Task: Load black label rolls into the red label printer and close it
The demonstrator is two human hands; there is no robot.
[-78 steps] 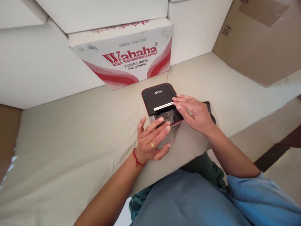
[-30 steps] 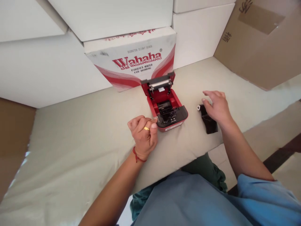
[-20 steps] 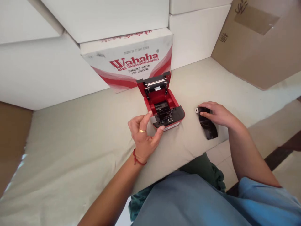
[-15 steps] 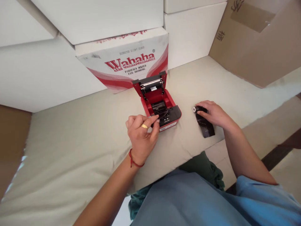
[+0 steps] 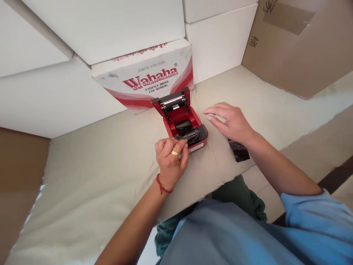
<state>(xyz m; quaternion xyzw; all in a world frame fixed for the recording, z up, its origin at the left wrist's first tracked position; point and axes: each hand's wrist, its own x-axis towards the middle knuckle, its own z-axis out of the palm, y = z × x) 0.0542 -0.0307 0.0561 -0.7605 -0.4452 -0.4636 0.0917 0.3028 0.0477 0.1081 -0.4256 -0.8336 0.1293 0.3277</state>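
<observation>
Head view.

Student: What lies nearest the lens?

Tutor: Blue clothing (image 5: 220,235) fills the lower edge, against the near rim of the cloth-covered surface (image 5: 96,176). Just beyond it is the left hand (image 5: 171,162), with a gold ring on one finger and a red thread at the wrist. It is closed in a pinch on a crinkled film (image 5: 191,135).

Student: Where is that film?

Tutor: At the front lip of the red printer (image 5: 183,123), over its black control panel. Whether it touches the panel or sits just above it cannot be told. The printer stands on the surface with its lid (image 5: 172,101) tilted up and back, so the paper bay is exposed.

Student: And the other hand?

Tutor: The right hand (image 5: 230,121) hovers just to the right of the printer, held wide with the fingers stretched out flat. A black wrapper (image 5: 239,151) lies on the surface beneath its wrist, near the edge.

Student: What forms the background?

Tutor: A white-and-red carton marked "Wahaha" (image 5: 146,79) stands directly behind the lid. White boxes (image 5: 110,25) are stacked around it, and a brown carton (image 5: 298,48) stands at the far right.
</observation>
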